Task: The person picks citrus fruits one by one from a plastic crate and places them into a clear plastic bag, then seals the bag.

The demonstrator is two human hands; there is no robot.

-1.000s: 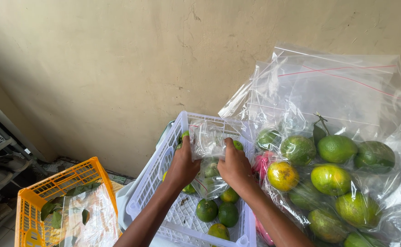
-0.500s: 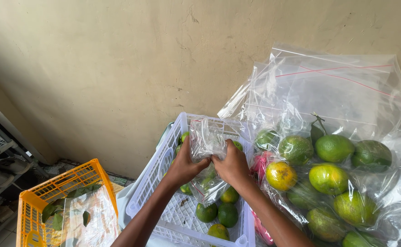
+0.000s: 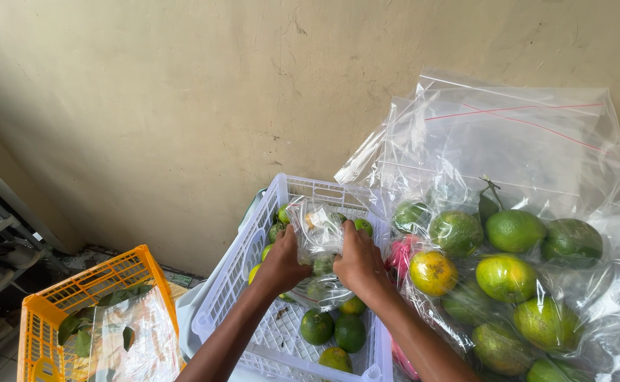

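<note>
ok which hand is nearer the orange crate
Left. The left hand is on the side of the small bag towards the orange crate; the right hand is farther off.

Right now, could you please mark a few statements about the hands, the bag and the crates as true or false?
1. Both hands, left hand and right hand, grip a small clear bag. True.
2. The small bag is empty. False: it holds green fruit.
3. The hands are over a white crate. True.
4. The orange crate stands right of the white one. False: it stands left.
5. The large bags of citrus lie to the right. True.
</note>
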